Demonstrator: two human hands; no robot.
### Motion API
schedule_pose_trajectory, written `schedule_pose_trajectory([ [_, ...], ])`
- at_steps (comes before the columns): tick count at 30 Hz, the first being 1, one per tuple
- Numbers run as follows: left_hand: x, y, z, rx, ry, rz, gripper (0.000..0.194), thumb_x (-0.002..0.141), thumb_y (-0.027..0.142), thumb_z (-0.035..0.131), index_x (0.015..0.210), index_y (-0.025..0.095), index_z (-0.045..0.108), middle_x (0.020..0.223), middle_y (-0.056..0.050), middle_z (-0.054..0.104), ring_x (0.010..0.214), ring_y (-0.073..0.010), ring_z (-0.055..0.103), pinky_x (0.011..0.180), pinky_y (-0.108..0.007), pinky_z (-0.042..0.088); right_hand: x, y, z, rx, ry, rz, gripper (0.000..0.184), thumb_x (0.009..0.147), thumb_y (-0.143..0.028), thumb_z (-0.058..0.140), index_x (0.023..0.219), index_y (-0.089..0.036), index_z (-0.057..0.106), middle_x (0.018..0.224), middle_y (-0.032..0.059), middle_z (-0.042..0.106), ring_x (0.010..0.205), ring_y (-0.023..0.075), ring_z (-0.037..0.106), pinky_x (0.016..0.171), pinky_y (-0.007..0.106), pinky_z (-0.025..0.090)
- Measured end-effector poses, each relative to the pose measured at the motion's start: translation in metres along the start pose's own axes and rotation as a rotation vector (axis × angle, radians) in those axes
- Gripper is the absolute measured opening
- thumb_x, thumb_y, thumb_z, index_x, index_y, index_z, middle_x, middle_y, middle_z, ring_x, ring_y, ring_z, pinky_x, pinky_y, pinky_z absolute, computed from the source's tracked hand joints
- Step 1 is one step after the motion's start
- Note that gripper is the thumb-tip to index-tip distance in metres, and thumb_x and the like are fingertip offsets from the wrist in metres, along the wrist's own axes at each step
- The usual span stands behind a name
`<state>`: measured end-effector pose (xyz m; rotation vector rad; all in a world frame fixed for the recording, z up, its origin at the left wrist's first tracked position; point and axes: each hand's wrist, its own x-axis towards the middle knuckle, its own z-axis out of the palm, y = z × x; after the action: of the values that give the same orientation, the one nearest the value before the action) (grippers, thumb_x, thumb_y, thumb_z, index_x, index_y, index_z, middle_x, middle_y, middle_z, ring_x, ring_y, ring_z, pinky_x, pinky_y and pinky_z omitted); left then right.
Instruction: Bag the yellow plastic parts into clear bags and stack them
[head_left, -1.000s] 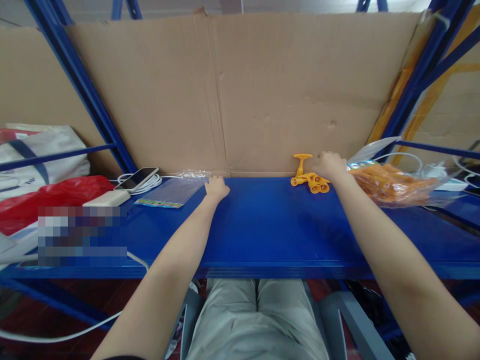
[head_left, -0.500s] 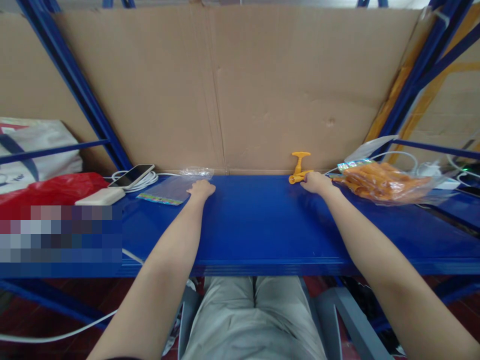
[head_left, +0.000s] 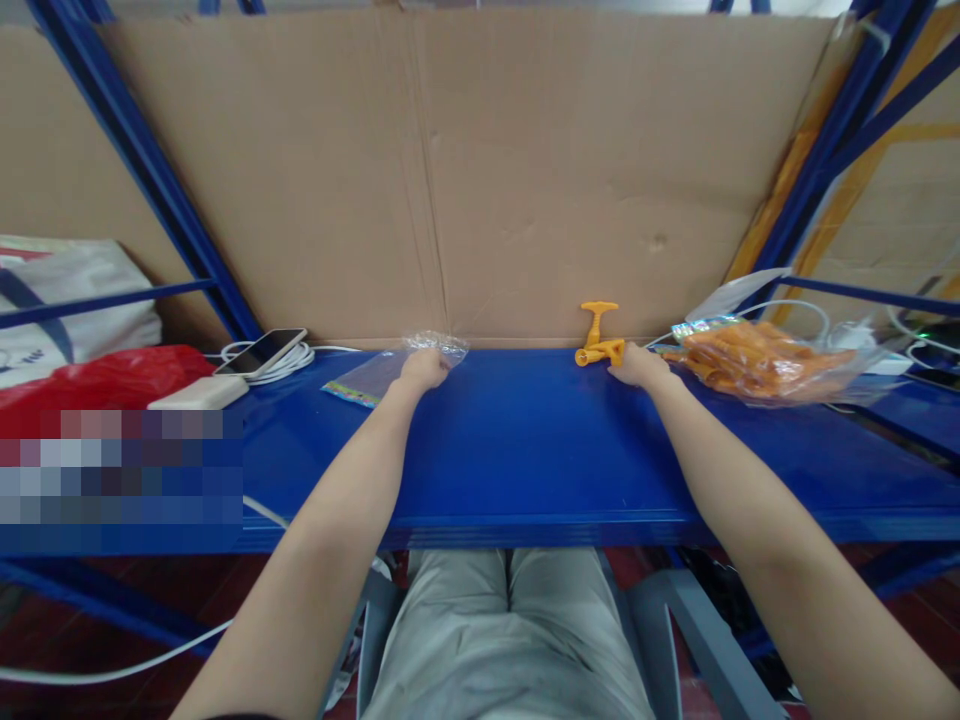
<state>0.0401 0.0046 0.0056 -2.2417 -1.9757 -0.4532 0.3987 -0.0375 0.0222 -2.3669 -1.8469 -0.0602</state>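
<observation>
Left fingers [head_left: 439, 362] hold clear bag [head_left: 372, 374]; phone [head_left: 262, 352], cable [head_left: 298, 358] near.

Both bare arms [head_left: 349, 500] extend forward, the left hand [head_left: 425, 369] curled, the right hand [head_left: 641, 367] well apart from it.

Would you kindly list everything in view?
T-handled parts: unclear count, orange, right
Flat bag: 1, clear, left
Orange-filled bag: 1, clear, right
Phone: 1, dark screen, left
Cables: several, white, left and right
Slim box: 1, white, left
Crumpled bag: 1, red, left
Tote: 1, white, left
Shelf: 1, blue, centre
Posts: several, blue, sides
Cardboard: 1+, brown, behind
Chair: 1, grey, below
Trousers: 1, grey, below
Left grip: 1, bare, at flat bag
Right grip: 1, bare, at parts
</observation>
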Motion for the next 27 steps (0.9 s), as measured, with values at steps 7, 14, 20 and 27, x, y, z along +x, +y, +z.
schedule_pose_trajectory([
  [7,0.002,0.018,-0.011,-0.148,-0.158,0.264,0.022,0.072,0.018,0.063,0.086,0.020,0.079,0.086,-0.004,0.077,0.083,-0.0208,0.070,0.076,-0.025,0.051,0.017,0.010,0.012,0.194,0.103,0.021,0.040,0.086,-0.026,0.056,0.120,-0.005,0.055,0.114,0.0234,0.068,0.108,0.0306,0.065,0.085,0.034,0.050],
  [14,-0.003,0.030,-0.020,-0.317,-0.294,0.341,0.018,0.069,0.023,0.066,0.082,0.021,0.080,0.075,0.000,0.076,0.073,-0.0174,0.069,0.070,-0.024,0.049,0.024,0.002,0.011,0.480,0.392,-0.065,0.028,0.077,-0.017,0.061,0.105,-0.013,0.062,0.102,0.0152,0.071,0.097,0.0280,0.067,0.083,0.036,0.051],
  [20,-0.005,0.036,-0.017,-0.455,-0.366,0.300,0.015,0.074,0.028,0.067,0.080,0.020,0.079,0.064,0.000,0.072,0.067,-0.0157,0.068,0.073,-0.025,0.050,0.026,-0.021,0.021,0.946,0.409,-0.394,0.025,0.075,-0.030,0.066,0.095,-0.018,0.059,0.086,0.0040,0.065,0.075,0.0176,0.061,0.068,0.031,0.051],
  [27,-0.001,0.041,-0.005,-0.469,-0.299,0.247,0.023,0.080,0.025,0.059,0.095,0.021,0.077,0.058,0.003,0.069,0.061,-0.0131,0.065,0.065,-0.022,0.049,-0.001,-0.045,0.019,1.177,0.006,-0.524,0.031,0.069,-0.031,0.076,0.090,-0.019,0.057,0.075,-0.0004,0.063,0.054,0.0087,0.050,0.048,0.021,0.043],
])
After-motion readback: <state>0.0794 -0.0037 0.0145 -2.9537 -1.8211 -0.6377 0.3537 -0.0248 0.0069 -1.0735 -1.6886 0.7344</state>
